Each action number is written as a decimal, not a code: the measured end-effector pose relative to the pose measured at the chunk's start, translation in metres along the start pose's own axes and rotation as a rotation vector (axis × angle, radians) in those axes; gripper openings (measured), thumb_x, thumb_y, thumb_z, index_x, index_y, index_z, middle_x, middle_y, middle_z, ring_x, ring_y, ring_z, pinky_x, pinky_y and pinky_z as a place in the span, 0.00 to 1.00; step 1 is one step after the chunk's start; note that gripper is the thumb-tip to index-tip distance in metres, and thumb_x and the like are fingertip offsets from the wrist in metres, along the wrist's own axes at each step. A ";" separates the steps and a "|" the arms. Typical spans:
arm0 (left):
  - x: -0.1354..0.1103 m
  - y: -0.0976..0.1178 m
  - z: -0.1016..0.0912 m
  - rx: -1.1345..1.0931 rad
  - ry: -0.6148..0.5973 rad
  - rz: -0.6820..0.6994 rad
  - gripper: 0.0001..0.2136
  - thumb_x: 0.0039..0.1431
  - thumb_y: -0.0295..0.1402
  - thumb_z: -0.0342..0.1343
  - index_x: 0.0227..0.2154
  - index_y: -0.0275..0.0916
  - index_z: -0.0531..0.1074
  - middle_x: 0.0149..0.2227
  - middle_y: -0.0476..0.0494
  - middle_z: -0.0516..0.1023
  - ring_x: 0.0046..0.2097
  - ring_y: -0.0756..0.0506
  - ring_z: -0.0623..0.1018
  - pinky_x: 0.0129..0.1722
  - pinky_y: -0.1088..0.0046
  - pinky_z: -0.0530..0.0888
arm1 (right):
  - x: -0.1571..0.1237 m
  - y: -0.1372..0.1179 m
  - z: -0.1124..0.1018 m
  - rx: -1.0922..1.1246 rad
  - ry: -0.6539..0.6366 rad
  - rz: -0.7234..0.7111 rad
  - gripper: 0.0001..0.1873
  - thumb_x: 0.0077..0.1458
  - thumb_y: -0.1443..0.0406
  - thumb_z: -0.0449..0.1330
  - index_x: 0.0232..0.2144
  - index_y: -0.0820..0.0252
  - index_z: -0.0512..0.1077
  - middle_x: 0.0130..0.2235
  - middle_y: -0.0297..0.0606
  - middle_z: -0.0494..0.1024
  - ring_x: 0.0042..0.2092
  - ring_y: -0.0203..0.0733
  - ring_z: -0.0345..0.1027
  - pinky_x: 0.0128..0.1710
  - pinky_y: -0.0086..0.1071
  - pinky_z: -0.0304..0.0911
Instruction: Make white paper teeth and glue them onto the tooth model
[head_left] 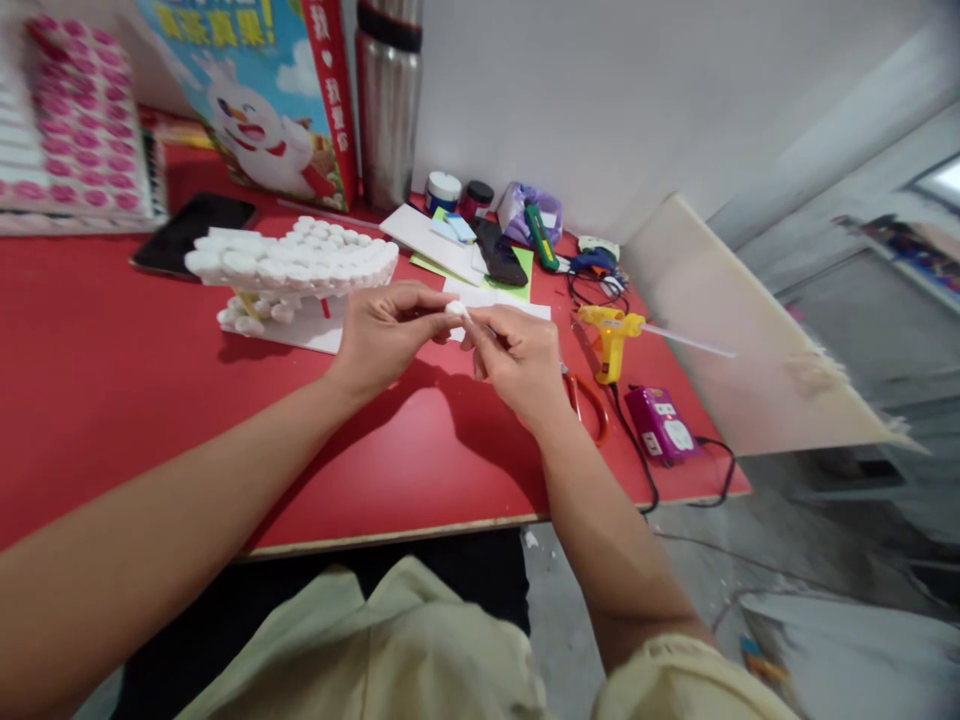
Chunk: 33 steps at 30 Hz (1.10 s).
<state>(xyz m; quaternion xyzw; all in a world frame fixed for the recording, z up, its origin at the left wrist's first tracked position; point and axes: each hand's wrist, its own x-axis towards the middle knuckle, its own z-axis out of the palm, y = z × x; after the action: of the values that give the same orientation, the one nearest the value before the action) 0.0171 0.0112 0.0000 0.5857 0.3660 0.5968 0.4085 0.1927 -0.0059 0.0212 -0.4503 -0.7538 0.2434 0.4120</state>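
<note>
Between the fingertips of both hands is a small white piece [457, 309], soft and rounded like a bit of cotton or foam; its exact kind is too small to tell. My left hand [390, 325] pinches it from the left, and my right hand [517, 350] grips it from the right. Just behind and left of my left hand stands a white model [292, 262] covered in rounded white pieces. It rests on a white board [304, 333], with a yellow and a red support showing under its top.
On the red table [135, 400], a yellow glue gun [611, 335] and purple power socket [661, 425] sit at right, near orange-handled scissors [592, 405]. Behind are a green cutter [540, 236], jars, papers, a steel bottle [388, 110], a phone [196, 230] and a colourful box [262, 100].
</note>
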 end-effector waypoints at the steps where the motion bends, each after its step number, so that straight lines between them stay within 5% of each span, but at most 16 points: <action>1: 0.000 0.000 0.000 -0.001 -0.004 0.008 0.05 0.54 0.35 0.72 0.32 0.42 0.84 0.29 0.47 0.83 0.29 0.48 0.79 0.31 0.70 0.77 | 0.000 0.001 0.000 0.023 0.000 0.015 0.15 0.69 0.54 0.59 0.35 0.54 0.81 0.30 0.38 0.77 0.36 0.43 0.73 0.34 0.34 0.64; 7: -0.002 0.001 0.002 0.004 -0.046 0.026 0.08 0.54 0.36 0.72 0.32 0.38 0.84 0.27 0.46 0.82 0.28 0.49 0.80 0.30 0.72 0.76 | 0.000 0.005 0.000 0.100 0.015 0.092 0.14 0.67 0.55 0.62 0.35 0.56 0.81 0.29 0.36 0.77 0.30 0.39 0.70 0.28 0.31 0.62; 12: 0.003 0.000 -0.005 -0.075 -0.186 -0.112 0.09 0.58 0.37 0.69 0.37 0.36 0.83 0.30 0.44 0.84 0.31 0.47 0.83 0.37 0.68 0.81 | 0.001 0.004 -0.006 0.138 0.014 0.102 0.13 0.66 0.57 0.63 0.32 0.57 0.80 0.24 0.31 0.75 0.21 0.33 0.63 0.27 0.31 0.61; 17: 0.009 -0.006 -0.014 -0.161 -0.300 -0.242 0.12 0.55 0.38 0.71 0.38 0.36 0.84 0.28 0.45 0.84 0.30 0.45 0.84 0.36 0.66 0.83 | 0.002 0.005 -0.011 0.098 -0.053 0.058 0.15 0.65 0.56 0.64 0.28 0.57 0.79 0.23 0.32 0.74 0.24 0.36 0.65 0.28 0.31 0.60; 25: 0.009 -0.004 -0.012 -0.158 -0.324 -0.259 0.11 0.54 0.39 0.71 0.37 0.37 0.84 0.29 0.44 0.85 0.32 0.45 0.85 0.39 0.65 0.84 | 0.001 0.006 -0.005 0.051 -0.041 0.112 0.14 0.64 0.58 0.64 0.29 0.58 0.80 0.20 0.31 0.73 0.23 0.34 0.64 0.25 0.29 0.57; 29: 0.009 -0.004 -0.010 -0.162 -0.284 -0.262 0.11 0.53 0.38 0.72 0.35 0.37 0.84 0.29 0.44 0.85 0.31 0.46 0.83 0.36 0.68 0.82 | 0.004 0.003 -0.006 0.235 -0.061 0.275 0.20 0.62 0.51 0.65 0.26 0.60 0.78 0.20 0.32 0.74 0.19 0.33 0.65 0.22 0.28 0.60; 33: 0.010 -0.006 -0.009 -0.187 -0.282 -0.246 0.10 0.54 0.38 0.71 0.35 0.38 0.83 0.31 0.43 0.84 0.30 0.47 0.81 0.33 0.71 0.79 | 0.013 0.009 -0.014 0.627 -0.168 0.594 0.31 0.64 0.40 0.58 0.36 0.62 0.78 0.26 0.39 0.80 0.21 0.37 0.71 0.19 0.29 0.67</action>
<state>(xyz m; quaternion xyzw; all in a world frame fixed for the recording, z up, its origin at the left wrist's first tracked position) 0.0087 0.0233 -0.0018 0.5740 0.3169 0.4858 0.5780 0.2051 0.0093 0.0269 -0.4793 -0.5120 0.6043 0.3780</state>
